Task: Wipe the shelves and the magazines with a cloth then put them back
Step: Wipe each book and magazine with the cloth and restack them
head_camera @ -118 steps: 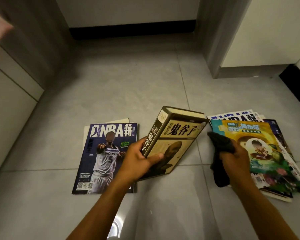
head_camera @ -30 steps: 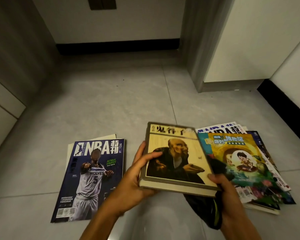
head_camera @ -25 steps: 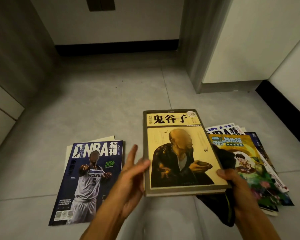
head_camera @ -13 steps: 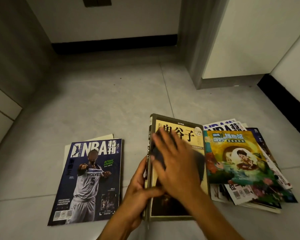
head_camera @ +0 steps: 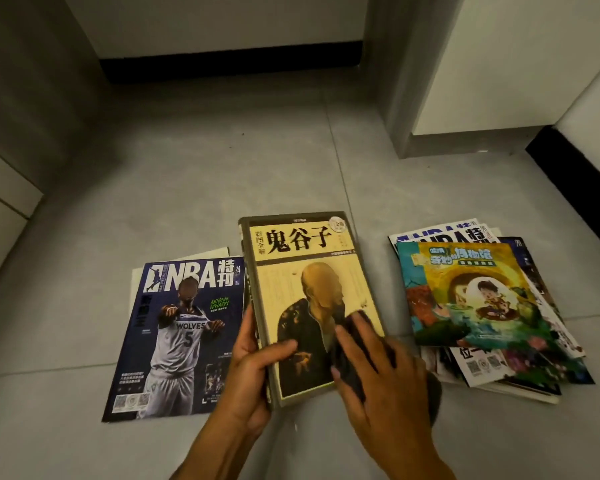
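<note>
A thick yellow-covered book (head_camera: 302,268) with black Chinese characters is held above the grey floor. My left hand (head_camera: 253,372) grips its near left edge, thumb on the cover. My right hand (head_camera: 378,372) lies with straight fingers on a dark cloth (head_camera: 350,362), pressing it against the book's lower right cover. A blue NBA magazine (head_camera: 181,327) lies flat on the floor to the left. On the right sits a stack of magazines (head_camera: 478,303) topped by a colourful cartoon cover.
Grey tiled floor (head_camera: 205,188) stretches ahead to a wall with a black skirting board (head_camera: 229,69). A grey pillar edge (head_camera: 399,98) and white panel stand at the back right. A pale cabinet side (head_camera: 4,209) lines the left.
My right hand with the cloth slid from the upper cover down to the lower right corner. The book tilted so its title shows again. My left hand still holds the spine side.
</note>
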`<control>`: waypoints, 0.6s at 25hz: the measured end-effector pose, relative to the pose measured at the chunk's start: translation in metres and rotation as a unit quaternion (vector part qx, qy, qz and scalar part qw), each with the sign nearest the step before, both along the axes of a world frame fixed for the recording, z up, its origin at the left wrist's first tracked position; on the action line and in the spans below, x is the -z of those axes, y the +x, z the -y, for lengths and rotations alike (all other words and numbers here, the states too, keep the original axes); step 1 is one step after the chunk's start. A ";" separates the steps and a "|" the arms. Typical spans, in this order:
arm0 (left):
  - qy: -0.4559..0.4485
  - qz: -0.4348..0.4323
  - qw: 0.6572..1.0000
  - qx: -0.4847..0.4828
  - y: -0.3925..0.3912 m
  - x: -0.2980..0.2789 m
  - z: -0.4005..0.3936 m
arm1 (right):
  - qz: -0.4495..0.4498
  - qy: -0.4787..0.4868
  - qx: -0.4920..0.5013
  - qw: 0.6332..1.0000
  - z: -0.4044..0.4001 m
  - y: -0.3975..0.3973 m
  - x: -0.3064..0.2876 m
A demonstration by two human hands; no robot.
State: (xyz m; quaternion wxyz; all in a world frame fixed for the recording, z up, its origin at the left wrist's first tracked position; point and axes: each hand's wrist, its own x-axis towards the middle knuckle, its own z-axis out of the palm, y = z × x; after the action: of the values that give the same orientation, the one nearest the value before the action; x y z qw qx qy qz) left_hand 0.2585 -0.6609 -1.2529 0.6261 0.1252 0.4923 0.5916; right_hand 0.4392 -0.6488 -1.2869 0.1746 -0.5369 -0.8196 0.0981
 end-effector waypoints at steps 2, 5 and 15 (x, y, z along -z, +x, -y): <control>-0.009 0.024 0.999 -0.030 -0.002 0.002 -0.002 | -0.200 -0.148 0.227 0.941 -0.003 0.010 -0.014; -0.026 0.044 0.998 -0.033 0.008 0.002 -0.004 | -0.553 -0.438 0.378 0.600 -0.004 0.002 -0.034; 0.014 -0.127 0.974 0.188 0.025 -0.017 -0.023 | -0.747 -0.373 0.353 0.423 -0.010 0.039 -0.049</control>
State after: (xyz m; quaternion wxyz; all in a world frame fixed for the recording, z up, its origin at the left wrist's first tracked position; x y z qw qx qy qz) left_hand 0.2832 -0.6381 -1.2358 0.6564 0.2988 0.5272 0.4494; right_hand 0.4781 -0.6392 -1.2380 0.5202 -0.5084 0.0098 0.6862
